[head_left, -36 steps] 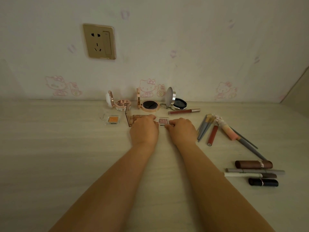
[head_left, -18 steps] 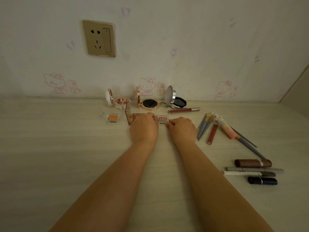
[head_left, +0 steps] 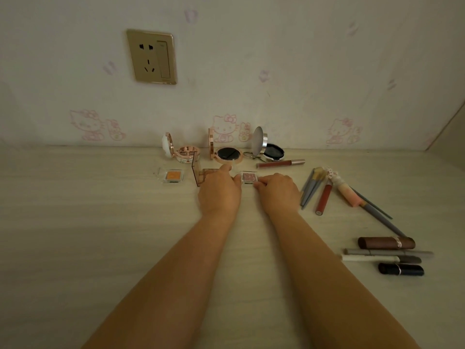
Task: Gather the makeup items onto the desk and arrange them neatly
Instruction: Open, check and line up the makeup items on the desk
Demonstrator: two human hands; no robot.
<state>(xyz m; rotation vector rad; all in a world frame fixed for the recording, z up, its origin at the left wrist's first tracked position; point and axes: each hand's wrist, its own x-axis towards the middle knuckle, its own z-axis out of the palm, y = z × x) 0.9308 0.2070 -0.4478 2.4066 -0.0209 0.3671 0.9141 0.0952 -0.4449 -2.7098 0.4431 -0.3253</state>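
On the desk point(head_left: 75, 222), both hands unmoved, pink eyeshadow pan point(head_left: 249, 178) still pinched

Your desk point(head_left: 100, 235) is pale wood-grain, running back to the wall. Along the back you've got three open compacts: pink point(head_left: 185, 153), black-pan point(head_left: 227, 154), silver point(head_left: 270, 149). Gloss tube point(head_left: 280, 163) lies just in front of the silver one. Next row: orange pan point(head_left: 173, 175), brown palette point(head_left: 202, 176), pink pan point(head_left: 249, 178). Right: brushes point(head_left: 312, 187), red tube point(head_left: 323, 199), pink brush point(head_left: 348, 195). Near right: brown lipstick point(head_left: 386, 243), two pencils point(head_left: 387, 255), black lipstick point(head_left: 401, 269).
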